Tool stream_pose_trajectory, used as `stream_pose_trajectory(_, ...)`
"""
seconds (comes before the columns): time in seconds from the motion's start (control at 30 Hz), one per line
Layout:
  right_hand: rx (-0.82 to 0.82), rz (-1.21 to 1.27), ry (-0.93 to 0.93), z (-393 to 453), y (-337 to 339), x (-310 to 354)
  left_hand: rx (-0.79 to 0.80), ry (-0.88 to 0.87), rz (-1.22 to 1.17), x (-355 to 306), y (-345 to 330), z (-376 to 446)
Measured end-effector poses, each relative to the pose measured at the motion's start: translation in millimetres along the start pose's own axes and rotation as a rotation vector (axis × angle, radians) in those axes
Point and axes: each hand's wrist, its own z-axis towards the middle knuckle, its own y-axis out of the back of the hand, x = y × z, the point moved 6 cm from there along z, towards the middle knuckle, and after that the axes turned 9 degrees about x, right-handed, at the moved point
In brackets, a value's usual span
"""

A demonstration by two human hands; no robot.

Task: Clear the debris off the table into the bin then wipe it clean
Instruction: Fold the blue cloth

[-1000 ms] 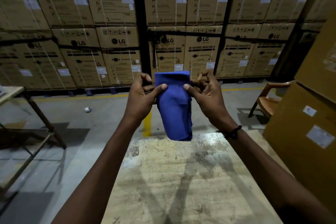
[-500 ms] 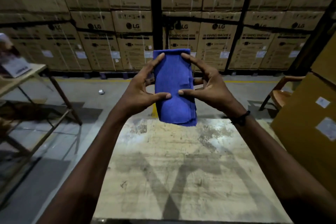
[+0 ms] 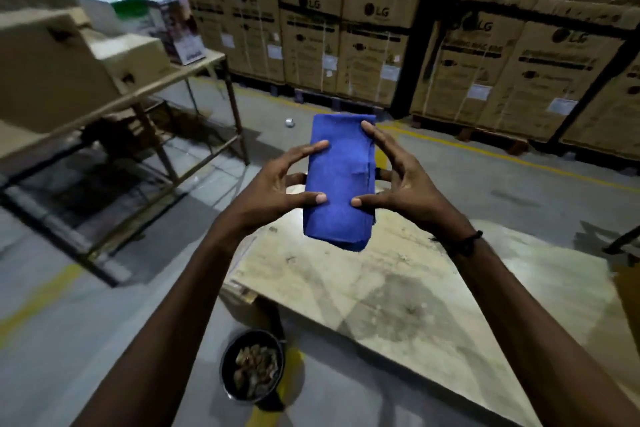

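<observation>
two hands' fingers [image 3: 313, 148] on either side of folded blue cloth [image 3: 341, 180]

The view has swung left, bringing the bin [image 3: 252, 369] of debris into sight.

cloth [image 3: 339, 180] above table [image 3: 433, 305], bin [image 3: 252, 369] left below, on floor

Warehouse: wall of stacked LG washing-machine cartons [image 3: 374, 38] on pallets, concrete floor [image 3: 485, 180] with yellow lane lines [image 3: 491, 152], metal-frame rack table [image 3: 194, 80] loaded with more boxes [image 3: 69, 69].
</observation>
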Motion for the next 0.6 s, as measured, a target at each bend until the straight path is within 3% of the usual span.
stream_pose_trajectory(0.27,0.001,0.177,-0.120,27,-128,-40,-0.036,0.171,-0.012,57,77,-100)
stream_pose_trajectory(0.6,-0.015,0.158,-0.300,87,-291,-80,-0.027,0.327,-0.009,146,206,-189)
